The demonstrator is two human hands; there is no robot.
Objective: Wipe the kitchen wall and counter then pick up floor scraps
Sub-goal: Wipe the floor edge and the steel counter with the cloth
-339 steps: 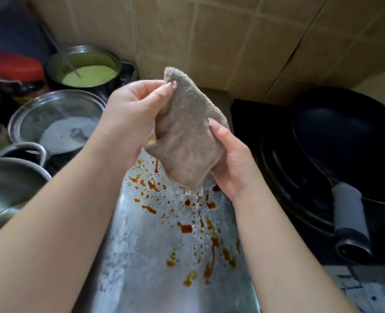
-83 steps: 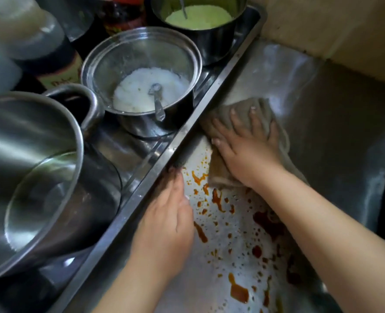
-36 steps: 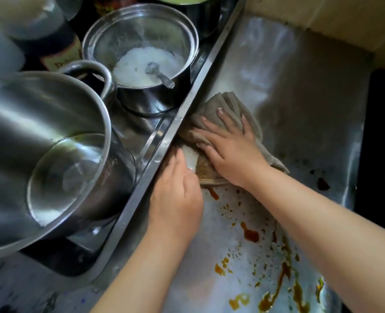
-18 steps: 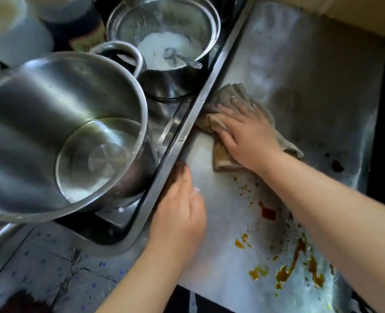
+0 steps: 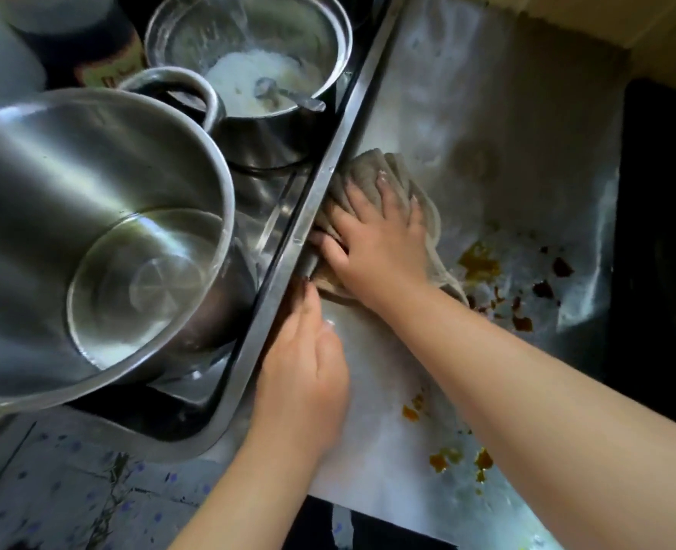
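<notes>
- A large, shiny stainless-steel stockpot fills the left side, tilted toward the viewer. A shallow layer of clear liquid, probably water, lies in its bottom.
- Behind it stands a smaller round steel pot holding a white, grainy or milky mass, with a metal spoon resting in it. What the mass is cannot be told.
- Both pots sit in a long steel tray whose raised edge runs diagonally beside the wiped area.
- The left hand lies flat, fingers straight, against the tray's edge on the steel-covered bench; it holds nothing.
- The right hand presses down, fingers spread, on a grey-brown terry cloth bunched against the tray edge, in the middle of the bench.
- To the right and toward the viewer, orange-brown sauce splatters remain on the bench, apart from the cloth.
- Risk: the cloth is crowded against the tray, so a hard stroke could jolt it and slop liquid from the tilted stockpot.
- Risk: a sauce-laden cloth may smear the stains rather than lift them, or push them off the bench's near edge onto the floor.
- Risk: a forearm may drag through the wet stains.
</notes>
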